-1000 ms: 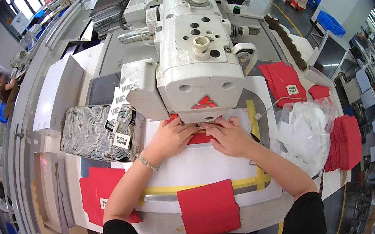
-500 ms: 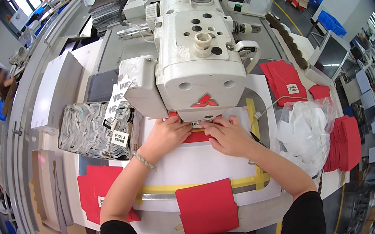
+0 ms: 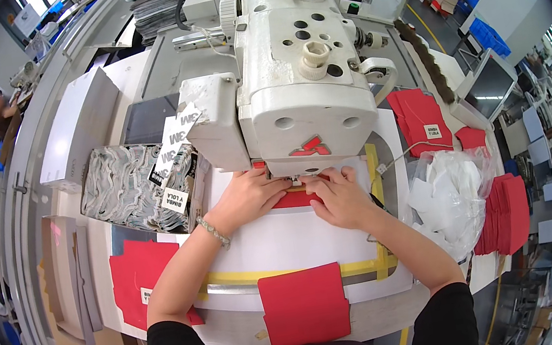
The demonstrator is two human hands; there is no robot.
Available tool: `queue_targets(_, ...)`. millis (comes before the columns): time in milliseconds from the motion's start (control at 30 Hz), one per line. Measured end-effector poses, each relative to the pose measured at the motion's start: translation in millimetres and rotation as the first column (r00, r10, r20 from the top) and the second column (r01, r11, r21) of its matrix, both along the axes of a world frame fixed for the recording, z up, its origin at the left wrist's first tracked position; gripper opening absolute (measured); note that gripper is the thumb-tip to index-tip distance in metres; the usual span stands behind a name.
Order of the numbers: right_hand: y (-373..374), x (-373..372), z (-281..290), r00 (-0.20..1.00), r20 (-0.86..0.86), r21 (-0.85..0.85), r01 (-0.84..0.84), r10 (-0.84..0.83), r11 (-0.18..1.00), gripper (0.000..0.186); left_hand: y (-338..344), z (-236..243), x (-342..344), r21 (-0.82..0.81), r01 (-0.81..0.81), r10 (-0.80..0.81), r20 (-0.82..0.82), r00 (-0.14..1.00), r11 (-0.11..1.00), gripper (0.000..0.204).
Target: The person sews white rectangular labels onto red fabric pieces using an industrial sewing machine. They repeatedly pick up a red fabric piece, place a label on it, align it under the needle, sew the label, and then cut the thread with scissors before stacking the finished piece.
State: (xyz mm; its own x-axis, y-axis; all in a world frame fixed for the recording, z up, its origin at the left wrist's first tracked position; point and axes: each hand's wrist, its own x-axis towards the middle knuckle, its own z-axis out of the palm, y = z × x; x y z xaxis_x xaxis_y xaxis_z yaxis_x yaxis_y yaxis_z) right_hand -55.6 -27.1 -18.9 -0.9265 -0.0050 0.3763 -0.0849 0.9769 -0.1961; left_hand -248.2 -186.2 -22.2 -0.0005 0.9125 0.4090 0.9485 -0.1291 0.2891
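Under the head of a white industrial sewing machine (image 3: 306, 108), a red flat piece (image 3: 296, 200) lies on a white sheet. My left hand (image 3: 251, 198), a beaded bracelet at its wrist, grips the piece from the left with its fingers close together. From the right, my right hand (image 3: 341, 198) holds the same piece, its fingers bent inward beside the needle area. The fingertips of both hands nearly meet below the machine head, which partly hides them. Nearest me lies another red piece (image 3: 305, 306).
An open box (image 3: 140, 191) packed with labels stands left, with red pieces (image 3: 135, 266) below it. At right are a clear bag of white scraps (image 3: 450, 197), stacked red pieces (image 3: 504, 214) and red pieces with a label (image 3: 417, 121). Yellow tape (image 3: 297, 272) borders the work area.
The white label seen between my fingertips is now mostly covered. My right fingers have bent in a little closer under the machine head. The whole view has shifted slightly.
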Motion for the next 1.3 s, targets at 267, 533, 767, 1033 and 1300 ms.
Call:
queue_targets(267, -1.3, -0.9, 2.9, 1.000, 0.018, 0.009, 0.009, -0.009, 1.000, 0.022, 7.5, -4.6, -3.1, -0.056, 0.065, -0.060, 0.093, 0.994, 0.996, 0.020)
queue_targets(533, 0.1, -1.6, -0.3, 0.999, -0.047, 0.048, 0.002, 0.000, 0.999, 0.023, 0.5, -4.1, -1.5, 0.045, -0.016, 0.019, -0.074, 0.997, 0.999, 0.019)
queue_targets(767, -1.4, -0.3, -2.5, 0.999, -0.050, 0.046, -0.001, 0.004, 0.999, 0.024, -6.0, -9.0, 1.6, 0.070, -0.095, 0.106, -0.165, 0.981, 0.993, 0.020)
queue_targets(1033, -3.3, -0.3, -2.5, 1.000, -0.029, 0.023, 0.004, -0.004, 1.000, 0.024, -1.8, -0.4, 4.0, 0.017, -0.058, 0.060, -0.124, 0.990, 0.998, 0.021)
queue_targets(1300, -3.1, 1.4, -6.2, 1.000, -0.023, 0.038, 0.000, 0.001, 0.999, 0.024, -0.8, 4.5, 7.3, -0.057, -0.072, 0.061, -0.180, 0.982, 0.996, 0.026)
